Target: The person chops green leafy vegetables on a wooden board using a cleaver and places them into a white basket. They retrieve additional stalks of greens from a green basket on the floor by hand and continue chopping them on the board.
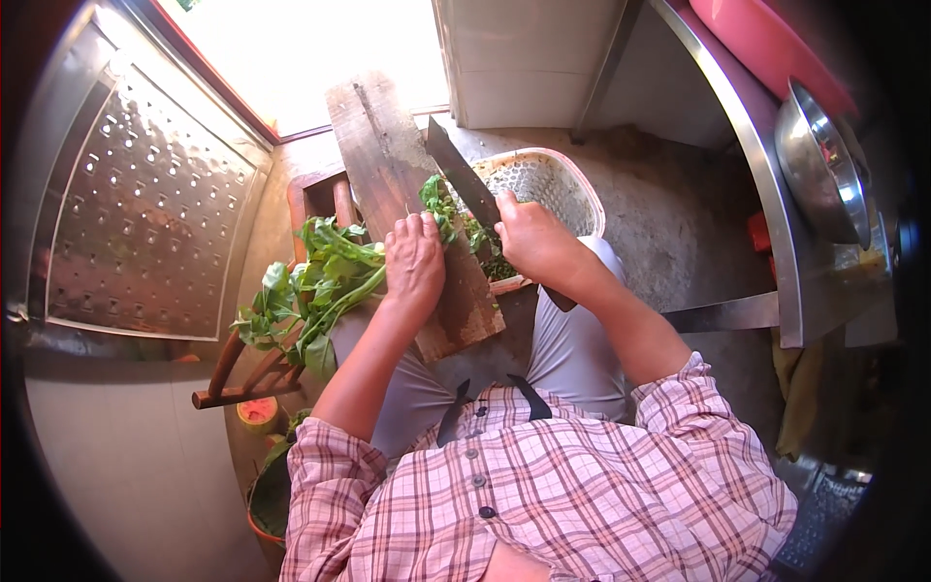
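Note:
A long wooden board slants in front of me, its near end between my knees. My left hand presses a bunch of leafy green vegetables onto it; the leafy stems spread out to the left, and shorter leafy ends poke out right of my fingers. In my right hand is a large knife with a broad dark blade, raised at the board's right edge and pointing away from me. Beneath and right of the board, a plastic basket with a perforated wall holds chopped greens.
Left of the board are a wooden chair, a cut watermelon and a bucket with greens. A patterned metal door panel stands farther left. On the right, a metal-edged counter carries a steel bowl and a pink basin.

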Available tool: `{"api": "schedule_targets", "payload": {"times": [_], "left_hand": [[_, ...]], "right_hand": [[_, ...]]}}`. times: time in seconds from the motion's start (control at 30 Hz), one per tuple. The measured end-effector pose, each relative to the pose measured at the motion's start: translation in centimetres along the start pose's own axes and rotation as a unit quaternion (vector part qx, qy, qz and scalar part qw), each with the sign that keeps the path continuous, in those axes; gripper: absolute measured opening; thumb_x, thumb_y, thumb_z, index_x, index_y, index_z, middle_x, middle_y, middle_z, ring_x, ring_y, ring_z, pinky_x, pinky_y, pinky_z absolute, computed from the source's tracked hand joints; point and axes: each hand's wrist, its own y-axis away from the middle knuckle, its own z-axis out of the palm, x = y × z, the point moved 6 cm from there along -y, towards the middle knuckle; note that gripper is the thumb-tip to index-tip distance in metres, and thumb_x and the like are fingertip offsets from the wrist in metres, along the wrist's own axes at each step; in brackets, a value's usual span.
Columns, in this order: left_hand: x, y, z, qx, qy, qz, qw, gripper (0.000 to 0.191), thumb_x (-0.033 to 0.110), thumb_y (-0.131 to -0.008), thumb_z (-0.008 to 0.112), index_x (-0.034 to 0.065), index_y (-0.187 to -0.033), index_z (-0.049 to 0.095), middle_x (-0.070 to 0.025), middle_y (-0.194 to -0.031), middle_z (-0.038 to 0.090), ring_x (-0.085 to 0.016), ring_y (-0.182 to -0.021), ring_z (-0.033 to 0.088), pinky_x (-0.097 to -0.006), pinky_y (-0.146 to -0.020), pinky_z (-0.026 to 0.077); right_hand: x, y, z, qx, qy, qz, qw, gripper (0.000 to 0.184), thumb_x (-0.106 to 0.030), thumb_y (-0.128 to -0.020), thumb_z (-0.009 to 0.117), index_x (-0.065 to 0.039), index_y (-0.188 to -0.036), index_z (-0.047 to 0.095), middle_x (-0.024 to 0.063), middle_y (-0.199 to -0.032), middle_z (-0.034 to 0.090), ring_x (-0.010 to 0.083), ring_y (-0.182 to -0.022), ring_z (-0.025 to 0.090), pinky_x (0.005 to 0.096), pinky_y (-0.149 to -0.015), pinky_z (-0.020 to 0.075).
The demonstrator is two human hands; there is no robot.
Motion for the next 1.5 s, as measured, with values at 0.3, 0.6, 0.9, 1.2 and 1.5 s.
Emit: {"api": "schedule_targets", "payload": {"times": [0.3, 0.6, 0.9, 1.2, 1.5], "left_hand": [[-0.5, -0.3, -1.8, -0.043, 0.128, -0.032, 0.990, 0.073, 0.020, -0.080, 0.070, -0.0141, -0.136, 0.041, -0.0307, -0.125, 0.049, -0.045, -0.118, 0.047, -0.0489, -0.104, 0.040], [-0.3, 0.4, -1.8, -0.076, -0.062, 0.029, 0.995, 0.056, 0.031, -0.084, 0.074, 0.0006, -0.127, 0.056, -0.0188, -0.125, 0.052, -0.037, -0.121, 0.049, -0.0497, -0.102, 0.041], [-0.9, 1.3, -0.4, -0.088, -0.043, 0.038, 0.994, 0.055, 0.031, -0.086, 0.072, 0.0034, -0.129, 0.053, -0.0135, -0.110, 0.057, -0.031, -0.106, 0.057, -0.0472, -0.087, 0.043], [-0.2, 1.7, 0.2, -0.055, -0.056, 0.024, 0.997, 0.050, 0.026, -0.085, 0.068, 0.0021, -0.127, 0.056, -0.0116, -0.106, 0.059, -0.028, -0.101, 0.057, -0.0457, -0.085, 0.044], [-0.6, 1.6, 0.5, -0.091, -0.047, 0.000, 0.995, 0.047, 0.020, -0.087, 0.065, 0.0010, -0.128, 0.052, -0.0147, -0.110, 0.059, -0.032, -0.104, 0.058, -0.0457, -0.086, 0.045]], "right_hand": [[-3.5, 3.6, -3.2, -0.075, 0.005, -0.032, 0.997, 0.022, -0.013, -0.095, 0.057, 0.005, -0.103, 0.048, 0.0304, -0.076, 0.064, 0.0476, -0.076, 0.065, 0.0542, -0.070, 0.0518], [-3.1, 4.0, -2.2, -0.142, 0.029, -0.011, 0.989, 0.020, -0.010, -0.096, 0.055, 0.005, -0.105, 0.046, 0.0302, -0.076, 0.064, 0.0476, -0.075, 0.065, 0.0540, -0.069, 0.0510], [-4.2, 1.8, -2.4, -0.259, 0.032, 0.020, 0.965, 0.020, -0.002, -0.090, 0.052, 0.008, -0.106, 0.045, 0.0271, -0.070, 0.064, 0.0409, -0.071, 0.068, 0.0479, -0.065, 0.0528], [-2.4, -2.1, 2.0, -0.064, 0.020, -0.061, 0.996, 0.025, -0.001, -0.086, 0.055, 0.011, -0.107, 0.047, 0.0322, -0.077, 0.065, 0.0475, -0.079, 0.068, 0.0520, -0.073, 0.0550], [-3.6, 2.4, -2.3, -0.127, 0.037, -0.043, 0.990, 0.021, -0.009, -0.095, 0.056, 0.006, -0.106, 0.047, 0.0315, -0.076, 0.064, 0.0479, -0.078, 0.066, 0.0533, -0.072, 0.0514]]}}
